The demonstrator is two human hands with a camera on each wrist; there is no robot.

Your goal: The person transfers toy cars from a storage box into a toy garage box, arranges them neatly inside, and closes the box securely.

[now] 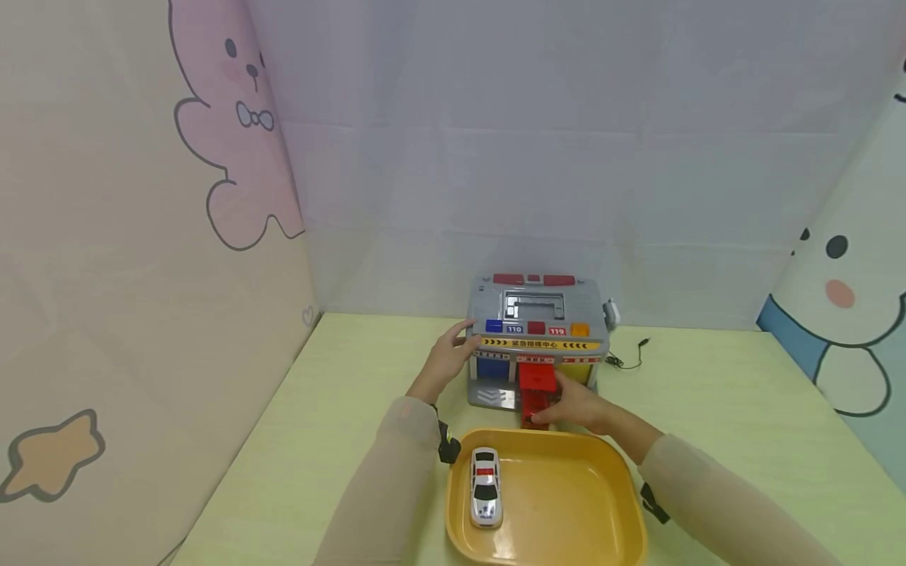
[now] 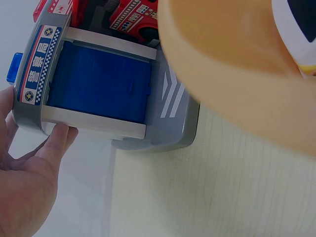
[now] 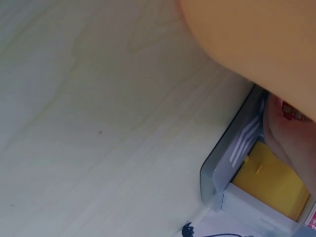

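Note:
A grey toy garage [image 1: 536, 313] with a blue door [image 2: 101, 81], a yellow door [image 3: 271, 180] and a raised red door [image 1: 538, 377] stands on the table. My left hand [image 1: 447, 360] grips its left side at the roof edge. A red toy fire truck [image 1: 535, 409] lies partly in the middle bay, under the red door. My right hand [image 1: 580, 405] holds the truck with thumb and fingers; in the right wrist view the hand hides most of it. A yellow tray [image 1: 559, 503] in front bears a white toy police car [image 1: 485, 487].
A black cable [image 1: 630, 363] with a plug lies right of the garage. A small white part [image 1: 612, 314] sticks out from the garage's right side. Cloth walls with printed cartoon animals [image 1: 237, 118] enclose the table [image 1: 340, 409]. The tray's far rim is close to the fire truck.

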